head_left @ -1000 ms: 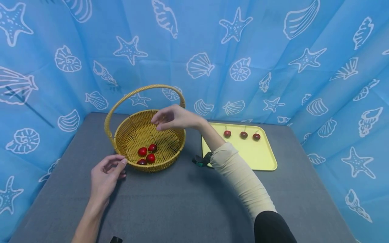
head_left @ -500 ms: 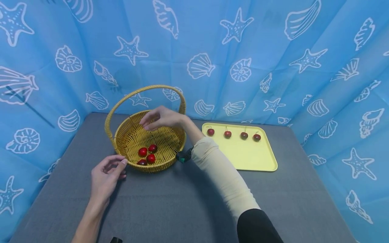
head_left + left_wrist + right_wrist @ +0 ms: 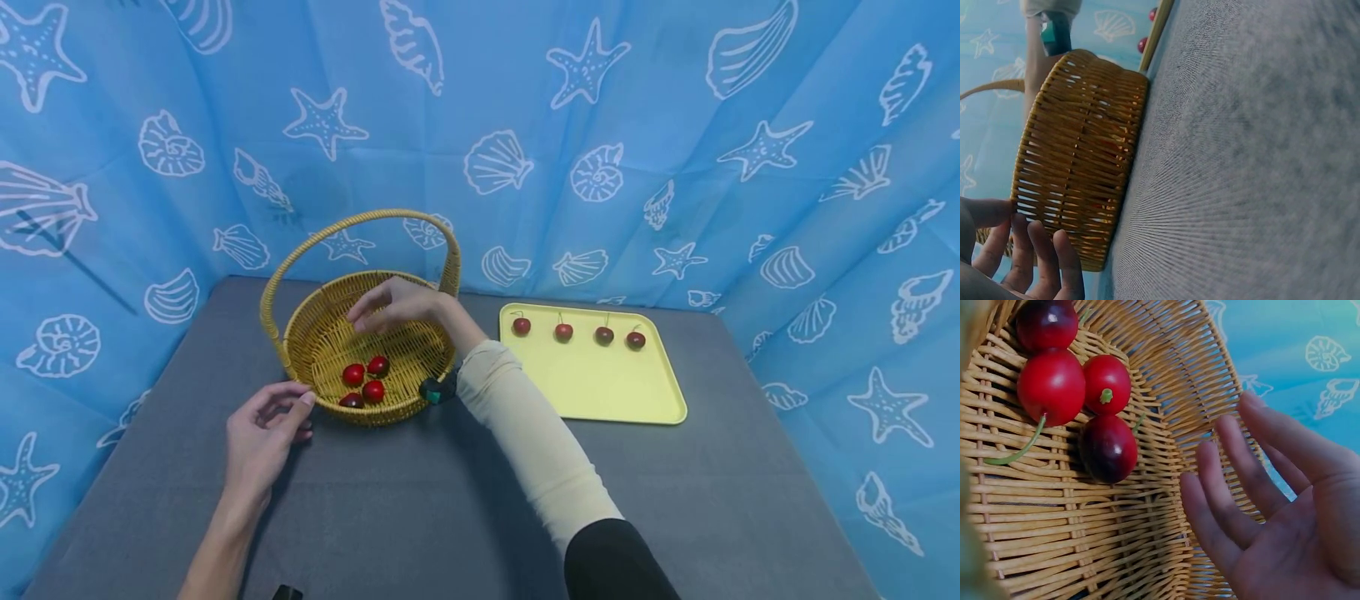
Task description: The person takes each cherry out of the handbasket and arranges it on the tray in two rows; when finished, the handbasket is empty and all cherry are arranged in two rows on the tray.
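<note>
Grey worktop [image 3: 375, 508]; wicker basket [image 3: 390, 412] left of frame centre, four cherries [image 3: 372, 391] lower-left inside. Your left hand [image 3: 264, 433] pinches the basket; your right hand [image 3: 393, 304], loosely spread, holds nothing. Wrist camera [image 3: 432, 391] could snag it, tipping it.

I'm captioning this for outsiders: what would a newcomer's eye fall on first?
Probably the golden wicker basket, left of centre on the grey table, with four red cherries inside, the right hand over it and the left hand pinching its near left side. Next, the yellow tray to its right, where four stemmed cherries sit in a row. The blue, seashell-patterned curtain behind fills much of the head view.
</note>
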